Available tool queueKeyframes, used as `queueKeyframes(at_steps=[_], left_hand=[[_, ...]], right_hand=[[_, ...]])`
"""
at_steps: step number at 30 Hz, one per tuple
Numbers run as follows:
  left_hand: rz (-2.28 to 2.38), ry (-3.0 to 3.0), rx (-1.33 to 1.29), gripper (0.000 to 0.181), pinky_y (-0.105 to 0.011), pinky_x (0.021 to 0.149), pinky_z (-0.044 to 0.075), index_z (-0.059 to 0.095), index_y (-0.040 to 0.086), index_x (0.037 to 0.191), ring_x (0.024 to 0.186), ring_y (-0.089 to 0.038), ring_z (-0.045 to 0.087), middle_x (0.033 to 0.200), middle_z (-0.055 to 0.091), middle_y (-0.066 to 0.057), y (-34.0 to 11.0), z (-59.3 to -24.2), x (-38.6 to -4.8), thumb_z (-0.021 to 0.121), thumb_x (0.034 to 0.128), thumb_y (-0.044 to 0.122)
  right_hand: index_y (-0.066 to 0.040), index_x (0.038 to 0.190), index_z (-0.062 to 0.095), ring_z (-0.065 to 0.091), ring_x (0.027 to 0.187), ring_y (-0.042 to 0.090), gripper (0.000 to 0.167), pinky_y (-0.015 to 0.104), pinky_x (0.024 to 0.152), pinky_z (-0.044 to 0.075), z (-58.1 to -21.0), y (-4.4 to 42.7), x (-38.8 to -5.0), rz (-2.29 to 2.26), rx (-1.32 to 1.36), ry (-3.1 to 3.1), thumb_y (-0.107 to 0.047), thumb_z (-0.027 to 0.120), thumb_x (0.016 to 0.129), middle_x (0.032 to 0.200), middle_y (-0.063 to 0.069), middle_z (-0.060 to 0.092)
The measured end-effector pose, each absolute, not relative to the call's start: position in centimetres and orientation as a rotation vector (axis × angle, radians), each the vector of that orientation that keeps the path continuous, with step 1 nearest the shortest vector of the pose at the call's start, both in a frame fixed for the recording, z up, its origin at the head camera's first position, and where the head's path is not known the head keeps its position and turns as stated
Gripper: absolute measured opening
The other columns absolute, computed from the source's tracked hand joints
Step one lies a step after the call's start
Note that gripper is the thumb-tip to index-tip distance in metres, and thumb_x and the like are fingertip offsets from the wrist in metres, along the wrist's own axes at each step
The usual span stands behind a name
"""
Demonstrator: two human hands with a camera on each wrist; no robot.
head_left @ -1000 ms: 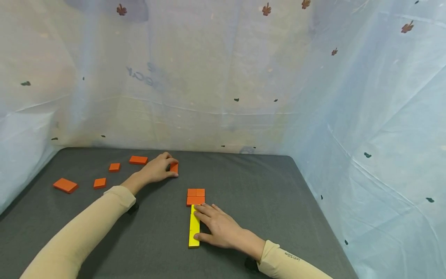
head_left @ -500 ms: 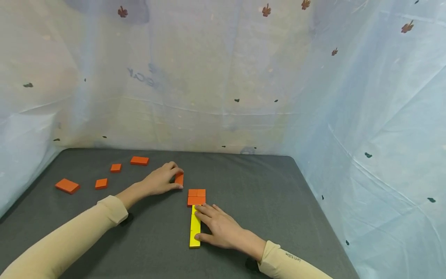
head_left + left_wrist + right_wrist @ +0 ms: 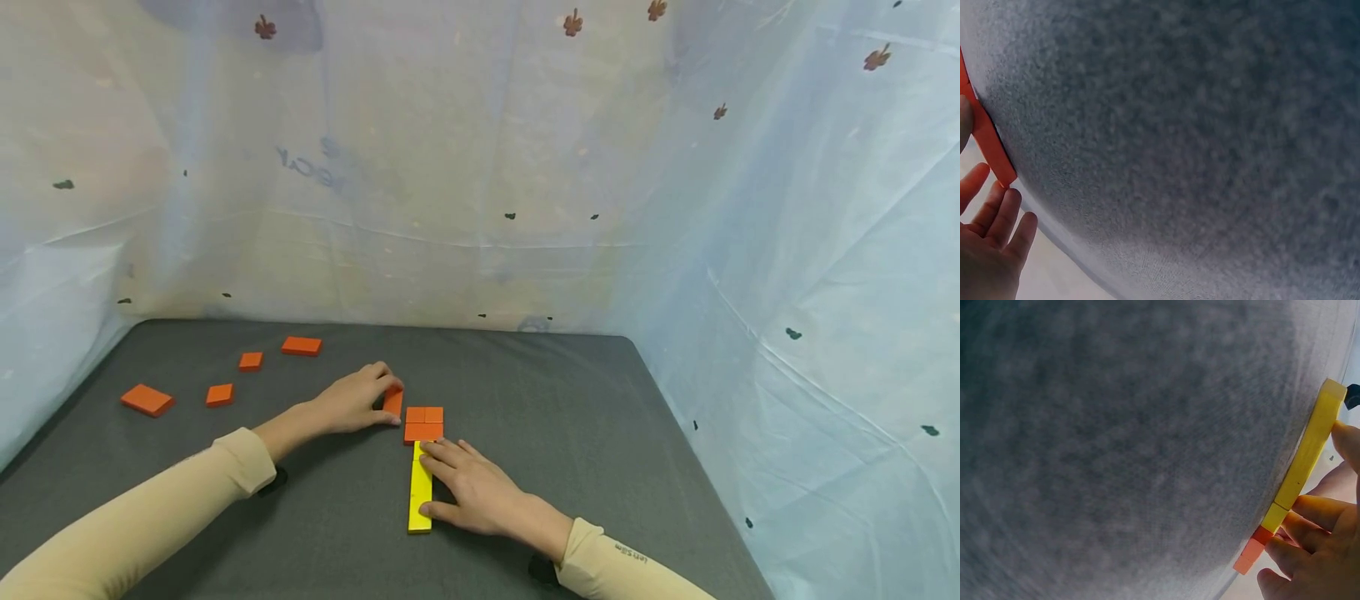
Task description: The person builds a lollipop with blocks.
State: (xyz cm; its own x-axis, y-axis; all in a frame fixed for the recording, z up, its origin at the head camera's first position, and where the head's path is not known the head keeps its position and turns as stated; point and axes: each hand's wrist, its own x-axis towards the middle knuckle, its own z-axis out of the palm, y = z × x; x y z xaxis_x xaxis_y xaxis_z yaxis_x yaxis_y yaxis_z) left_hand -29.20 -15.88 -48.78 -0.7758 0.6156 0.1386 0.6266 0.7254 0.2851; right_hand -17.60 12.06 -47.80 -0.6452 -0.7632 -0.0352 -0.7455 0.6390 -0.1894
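Observation:
In the head view my left hand pinches an orange rectangular block between thumb and fingers, just left of a group of orange blocks set edge to edge. The left wrist view shows that orange block with fingertips at its end. Below the orange group, a yellow strip of two blocks in line runs toward me. My right hand rests on this strip from the right, fingers extended, thumb near its lower end. The right wrist view shows the long yellow block and the hand's fingers against it.
Loose orange pieces lie at the left of the dark table: a rectangular block, a small square block, another square block and a larger rectangular block. A pale plastic sheet hangs behind and at the sides.
My left hand has carried its orange block to the right and toward me, close to the orange group. My right hand has stayed on the yellow strip.

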Motion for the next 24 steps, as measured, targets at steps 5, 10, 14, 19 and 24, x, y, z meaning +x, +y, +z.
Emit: queueKeyframes(at_steps=[5, 10, 14, 19, 24], left_hand=[[-0.504, -2.898, -1.038, 0.057, -0.034, 0.074, 0.049, 0.069, 0.010, 0.129, 0.090, -0.016, 0.053, 0.116, 0.057, -0.005, -15.97, -48.71, -29.05, 0.081, 0.0889, 0.049], [-0.523, -2.937, -1.043, 0.052, -0.036, 0.075, 0.049, 0.068, 0.013, 0.132, 0.092, -0.015, 0.053, 0.118, 0.056, -0.004, -16.14, -48.48, -28.85, 0.081, 0.0911, 0.043], [-0.531, -2.940, -1.064, 0.048, -0.036, 0.075, 0.049, 0.068, 0.013, 0.133, 0.092, -0.015, 0.052, 0.118, 0.055, -0.004, -16.19, -48.40, -28.73, 0.080, 0.0924, 0.036], [-0.517, -2.940, -1.073, 0.048, -0.036, 0.075, 0.049, 0.068, 0.013, 0.134, 0.092, -0.016, 0.053, 0.120, 0.055, -0.005, -16.06, -48.40, -28.59, 0.080, 0.0927, 0.035], [-0.518, -2.954, -1.070, 0.049, -0.035, 0.075, 0.049, 0.068, 0.013, 0.134, 0.092, -0.015, 0.053, 0.119, 0.055, -0.004, -15.86, -48.36, -28.54, 0.080, 0.0925, 0.036]], right_hand=[[-0.010, 0.158, 0.045, 0.034, 0.154, 0.024, 0.070, 0.048, 0.124, 0.029, -47.81, 12.00, -17.69, -0.244, -1.269, 2.738, -0.054, 0.055, 0.105, 0.168, 0.003, 0.034], [-0.010, 0.158, 0.045, 0.033, 0.154, 0.024, 0.070, 0.048, 0.124, 0.028, -47.86, 11.97, -17.75, -0.254, -1.257, 2.731, -0.055, 0.054, 0.105, 0.168, 0.003, 0.033], [-0.010, 0.159, 0.044, 0.033, 0.154, 0.024, 0.071, 0.048, 0.125, 0.028, -47.89, 11.98, -17.70, -0.257, -1.251, 2.728, -0.055, 0.054, 0.105, 0.168, 0.002, 0.033], [-0.010, 0.159, 0.044, 0.032, 0.154, 0.024, 0.070, 0.047, 0.125, 0.028, -47.93, 11.99, -17.64, -0.256, -1.253, 2.733, -0.055, 0.054, 0.106, 0.168, 0.003, 0.033], [-0.010, 0.159, 0.044, 0.032, 0.155, 0.024, 0.070, 0.047, 0.125, 0.028, -47.97, 12.02, -17.63, -0.252, -1.249, 2.736, -0.055, 0.054, 0.105, 0.168, 0.002, 0.033]])
